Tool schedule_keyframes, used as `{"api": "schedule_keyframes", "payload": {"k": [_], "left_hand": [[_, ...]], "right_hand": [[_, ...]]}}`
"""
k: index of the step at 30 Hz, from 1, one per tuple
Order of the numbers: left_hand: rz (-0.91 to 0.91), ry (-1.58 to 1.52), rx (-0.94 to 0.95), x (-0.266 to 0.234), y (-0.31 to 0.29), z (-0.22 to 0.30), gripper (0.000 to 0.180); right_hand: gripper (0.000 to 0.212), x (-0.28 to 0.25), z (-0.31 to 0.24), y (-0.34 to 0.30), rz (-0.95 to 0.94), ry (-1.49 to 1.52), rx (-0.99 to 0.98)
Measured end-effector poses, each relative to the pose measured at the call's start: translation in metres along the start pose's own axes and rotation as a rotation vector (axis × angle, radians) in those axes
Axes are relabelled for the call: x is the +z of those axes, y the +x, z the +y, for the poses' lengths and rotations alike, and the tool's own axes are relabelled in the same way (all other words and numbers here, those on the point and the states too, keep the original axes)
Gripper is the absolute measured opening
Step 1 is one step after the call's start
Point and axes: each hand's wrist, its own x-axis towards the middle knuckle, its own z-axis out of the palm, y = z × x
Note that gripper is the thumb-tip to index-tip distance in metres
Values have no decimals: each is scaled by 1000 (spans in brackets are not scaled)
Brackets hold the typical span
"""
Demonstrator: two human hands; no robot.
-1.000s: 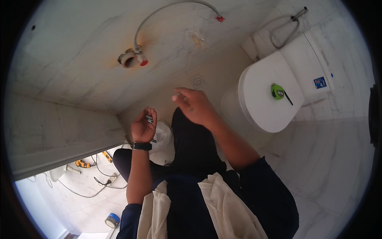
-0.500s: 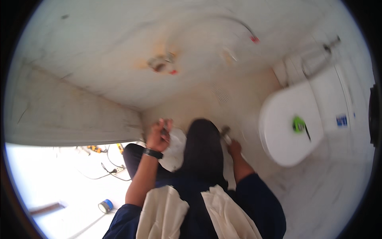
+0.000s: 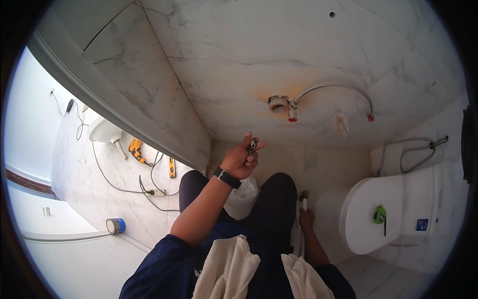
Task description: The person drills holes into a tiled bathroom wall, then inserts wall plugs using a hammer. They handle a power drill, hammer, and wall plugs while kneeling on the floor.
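Note:
My left hand (image 3: 242,158), with a black watch on its wrist, is raised in front of my left knee. Its fingers are curled round a small metal cylindrical piece (image 3: 253,144), which looks like a bolt; the rest of it is hidden. Low beside my right knee, my right hand (image 3: 306,219) is closed round the handle of a hammer (image 3: 304,196), head upward. Between my knees sits a whitish bag or bucket (image 3: 242,198), partly covered by my left arm and legs.
A pipe opening (image 3: 278,103) and a valve with a braided hose (image 3: 336,85) are on the marble-patterned wall ahead. On the right, a toilet (image 3: 366,214) carries a green tape measure (image 3: 380,215). Beyond the left partition lie a yellow drill (image 3: 135,148), a level (image 3: 172,168), cords and a can (image 3: 115,225).
My view has swung, so the wall fittings now appear lower and further right. My left hand has risen forward with the metal piece. The right hand still grips the hammer beside my knee.

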Motion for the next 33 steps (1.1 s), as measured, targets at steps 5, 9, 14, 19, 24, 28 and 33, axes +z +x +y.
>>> {"api": "schedule_keyframes", "payload": {"k": [5, 9, 14, 19, 24, 28, 33], "left_hand": [[-111, -139, -70, 8, -4, 15, 36], [-99, -160, -83, 17, -5, 28, 35], [-21, -88, 58, 26, -11, 35, 37], [-16, -107, 170, 25, -28, 40, 35], [-167, 388, 550, 29, -61, 50, 26], [-319, 685, 1008, 46, -84, 74, 21], [-337, 808, 1141, 67, -104, 102, 20]], "right_hand": [[34, -35, -55, -17, 230, 163, -362], [33, -91, -131, -49, 290, 326, -544], [32, -148, -224, -99, 197, 688, -817], [33, -152, -281, -127, 19, 906, -958], [38, -139, -308, -144, -75, 1014, -1010], [37, -136, -322, -153, -87, 1021, -1096], [43, -140, -331, -162, -127, 971, -1129]]}}
